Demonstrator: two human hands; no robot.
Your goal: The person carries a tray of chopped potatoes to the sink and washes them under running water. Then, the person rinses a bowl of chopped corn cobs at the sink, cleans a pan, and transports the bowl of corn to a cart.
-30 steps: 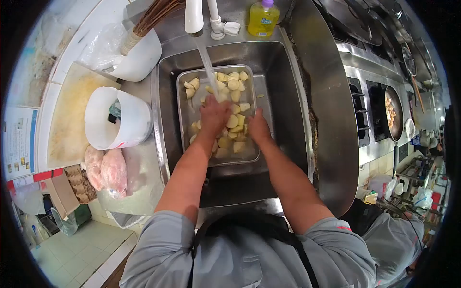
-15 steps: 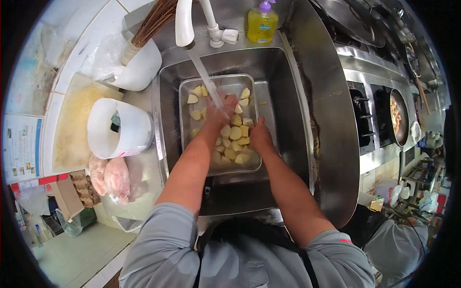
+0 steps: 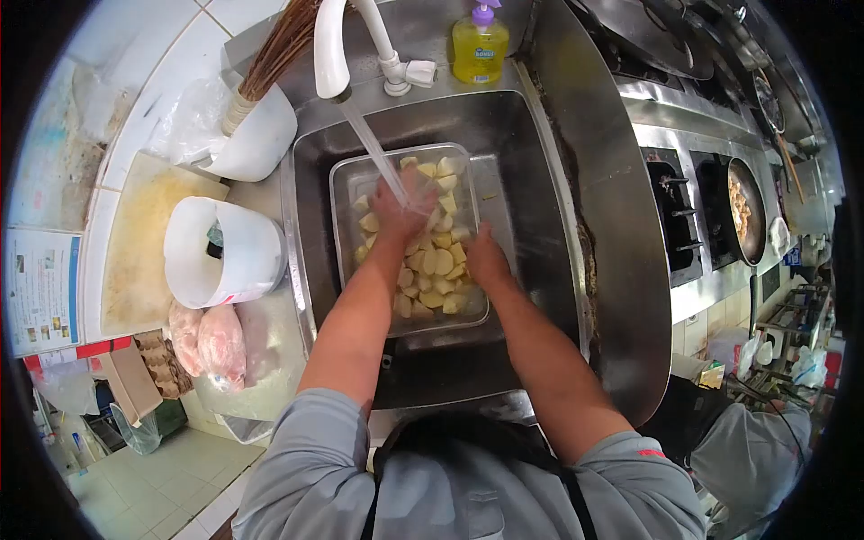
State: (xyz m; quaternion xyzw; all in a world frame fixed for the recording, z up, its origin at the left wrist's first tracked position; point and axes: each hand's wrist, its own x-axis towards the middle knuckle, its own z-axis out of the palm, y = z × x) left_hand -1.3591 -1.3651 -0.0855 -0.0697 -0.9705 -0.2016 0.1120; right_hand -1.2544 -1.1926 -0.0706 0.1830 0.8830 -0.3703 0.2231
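Observation:
Cut pieces of peeled potato (image 3: pixel 432 263) lie in a clear rectangular tray (image 3: pixel 481 297) inside the metal sink. My left hand (image 3: pixel 403 200) is in the tray among the pieces, right under the running water. Splashing and motion blur hide its fingers. At the tray's right side, my right hand (image 3: pixel 486 256) grips the rim, fingers closed around it. The white faucet (image 3: pixel 331 54) pours a steady stream onto my left hand.
The steel sink (image 3: pixel 531 297) surrounds the tray. Soap bottle (image 3: pixel 480 49) stands behind it. To the left are a white bucket (image 3: pixel 270 252) and bagged raw meat (image 3: pixel 220 346). A pan with food (image 3: pixel 743 211) sits on the stove at right. Another person (image 3: pixel 751 459) is at lower right.
My left hand has shifted slightly left within the tray, and the potato pieces around it have been stirred about. My right hand stays at the tray's right rim. Water keeps running.

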